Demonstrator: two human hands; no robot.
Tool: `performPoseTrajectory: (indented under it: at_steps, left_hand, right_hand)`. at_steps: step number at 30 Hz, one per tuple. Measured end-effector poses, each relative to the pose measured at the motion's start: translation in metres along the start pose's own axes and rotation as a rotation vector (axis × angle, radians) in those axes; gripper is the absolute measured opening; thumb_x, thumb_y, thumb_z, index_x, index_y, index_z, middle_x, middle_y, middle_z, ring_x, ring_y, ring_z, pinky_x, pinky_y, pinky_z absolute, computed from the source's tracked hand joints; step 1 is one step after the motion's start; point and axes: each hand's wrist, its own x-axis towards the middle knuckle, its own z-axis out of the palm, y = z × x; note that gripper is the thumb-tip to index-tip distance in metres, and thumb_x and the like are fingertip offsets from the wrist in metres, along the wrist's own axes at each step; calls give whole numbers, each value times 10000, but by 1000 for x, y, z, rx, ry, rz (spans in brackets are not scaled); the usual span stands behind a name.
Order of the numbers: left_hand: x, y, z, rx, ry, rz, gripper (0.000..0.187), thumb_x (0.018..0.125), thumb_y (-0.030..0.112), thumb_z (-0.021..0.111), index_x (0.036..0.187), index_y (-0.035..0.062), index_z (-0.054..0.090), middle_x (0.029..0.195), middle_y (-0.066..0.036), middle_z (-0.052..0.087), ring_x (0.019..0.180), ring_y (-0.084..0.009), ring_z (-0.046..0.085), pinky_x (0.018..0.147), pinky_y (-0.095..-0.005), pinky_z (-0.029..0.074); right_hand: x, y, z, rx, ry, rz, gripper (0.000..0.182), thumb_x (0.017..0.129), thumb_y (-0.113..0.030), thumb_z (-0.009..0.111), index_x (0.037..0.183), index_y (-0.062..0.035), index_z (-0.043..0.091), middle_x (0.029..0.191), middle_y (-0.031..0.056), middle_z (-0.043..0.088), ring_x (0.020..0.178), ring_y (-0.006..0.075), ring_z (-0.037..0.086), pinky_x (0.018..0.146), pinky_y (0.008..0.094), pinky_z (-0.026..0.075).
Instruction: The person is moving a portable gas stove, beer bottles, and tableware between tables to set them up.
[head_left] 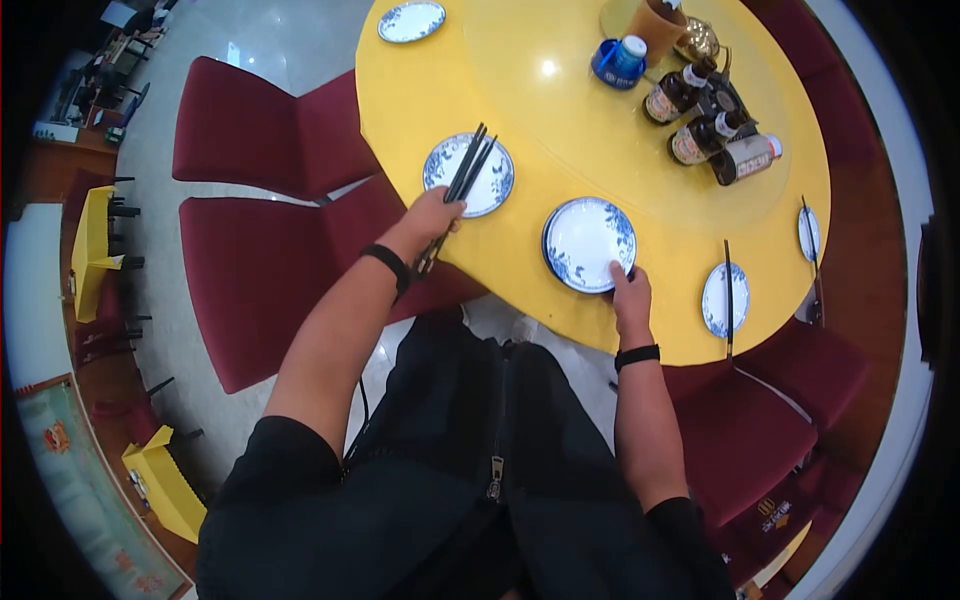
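My left hand (432,217) grips a bundle of black chopsticks (462,174) that lies across a small blue-and-white plate (492,185) at the edge of the round yellow table (420,90). My right hand (630,293) rests on the near rim of a stack of larger blue-and-white plates (587,242), thumb on top. Both wrists wear black bands.
More small plates sit at the far left (411,21) and right (724,299), (808,234), with chopsticks (728,290) across one on the right. On the central turntable are bottles (690,140), a blue cup (618,62) and a teapot (698,40). Dark red chairs (250,130) ring the table.
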Motion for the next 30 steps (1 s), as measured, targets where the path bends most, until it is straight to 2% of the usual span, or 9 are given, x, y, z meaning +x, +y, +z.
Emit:
performPoseTrajectory:
  at_steps: [4, 6, 8, 10, 14, 18, 22, 24, 30]
  left_hand:
    - [2, 12, -8, 40, -10, -27, 161, 874, 125, 627, 919, -19, 571, 759, -69, 605, 608, -146, 568, 568, -291, 467]
    - [-1, 22, -10, -14, -4, -34, 173, 871, 122, 634, 952, -19, 577, 796, -76, 626, 637, -151, 582, 589, -291, 478]
    - [-7, 27, -10, -167, -20, -89, 159, 878, 112, 629, 965, -9, 574, 815, -77, 635, 669, -156, 590, 627, -292, 491]
    - [-9, 26, -6, -259, -72, -89, 162, 903, 121, 618, 1021, 26, 560, 865, -69, 641, 726, -154, 605, 642, -292, 506]
    - [-31, 49, 13, -621, -130, -140, 198, 908, 122, 631, 1060, 47, 529, 918, -82, 648, 788, -188, 634, 691, -335, 539]
    - [-48, 58, 35, -748, -195, -166, 209, 906, 118, 636, 1066, 35, 532, 953, -101, 648, 866, -218, 644, 725, -361, 559]
    - [-48, 54, 41, -799, -149, -185, 207, 902, 75, 622, 1072, 11, 525, 999, -149, 641, 916, -253, 643, 772, -387, 574]
    - [-54, 48, 40, -789, -130, -190, 217, 903, 70, 617, 1087, 9, 520, 1002, -148, 640, 943, -258, 642, 777, -385, 573]
    - [-57, 27, 29, -862, -80, -202, 193, 930, 78, 579, 1097, -1, 522, 1000, -147, 649, 944, -278, 650, 813, -419, 563]
  right_hand:
    - [-10, 1, -13, 50, 36, 43, 345, 905, -241, 647, 1050, 59, 556, 809, 44, 577, 641, 110, 544, 548, 260, 460]
    - [-19, 4, -17, -188, 316, -217, 335, 916, -242, 633, 1054, 53, 555, 839, 51, 577, 728, 110, 533, 647, 260, 468]
    - [-33, -2, -21, -156, 364, -225, 280, 931, -220, 610, 1037, 36, 570, 847, 46, 578, 778, 106, 521, 716, 260, 460]
    - [-45, -18, -7, -54, 235, -322, 223, 940, -195, 594, 1008, 17, 589, 848, 35, 584, 764, 99, 521, 701, 257, 460]
    - [-69, -69, 63, -37, -386, -208, 265, 905, -220, 646, 1025, 16, 628, 848, 51, 633, 749, 109, 591, 648, 262, 495]
    - [-70, -85, 123, -254, -400, -470, 318, 880, -264, 667, 990, 31, 621, 818, 100, 654, 672, 157, 608, 624, 294, 491]
    - [-66, -92, 136, -341, -459, -310, 290, 851, -234, 694, 888, 42, 614, 760, 92, 657, 666, 155, 613, 629, 300, 485]
    - [-60, -79, 140, -278, -543, -219, 317, 821, -240, 712, 889, 54, 613, 726, 144, 643, 590, 216, 614, 562, 348, 466]
    - [-67, -78, 148, 38, -673, 85, 203, 888, -176, 652, 862, 25, 630, 712, 56, 630, 575, 118, 589, 534, 278, 497]
